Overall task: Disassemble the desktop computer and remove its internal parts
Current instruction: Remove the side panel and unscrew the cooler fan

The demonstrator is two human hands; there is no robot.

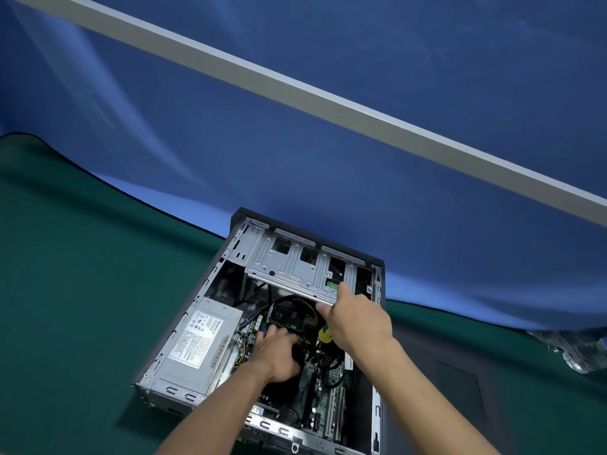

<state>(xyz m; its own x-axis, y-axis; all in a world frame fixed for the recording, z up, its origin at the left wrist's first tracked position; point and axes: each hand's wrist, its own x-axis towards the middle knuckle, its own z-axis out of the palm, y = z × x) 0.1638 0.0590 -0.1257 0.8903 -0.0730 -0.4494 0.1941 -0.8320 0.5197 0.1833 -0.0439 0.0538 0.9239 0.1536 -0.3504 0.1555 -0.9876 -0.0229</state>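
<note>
Blue cloth (328, 77), smooth and softly creased, backs the scene, crossed by a flat grey bar (295, 80) running diagonally; below it a matte green mat covers the table (65, 290).

We see the right hand (358, 318) gripping the near edge of a stamped sheet-metal drive cage (289, 267), thumb under the edge and fingers curled over it. A yellow-and-green rounded handle (325, 334) shows just beneath this hand; we cannot tell whether the hand also holds it.

We see the left hand (276, 351) reaching down among the black cables (289, 302) over the green motherboard (331, 412). Its fingers are bent over a dark part there, but we cannot tell whether they grasp anything.

Both hands work inside the desktop computer (230, 323), a box-shaped steel case with dark outer panels. It lies on its side on the mat, near the middle of the table, with its open side facing up. A grey rectangular power supply (197, 346) with a white printed label sits in the left of the case. The ribbed, slotted drive cage spans its far end.

A dark flat panel (443, 379) with a perforated patch lies on the mat just right of the case. Crinkled clear plastic (578, 353) rests at the right edge.
</note>
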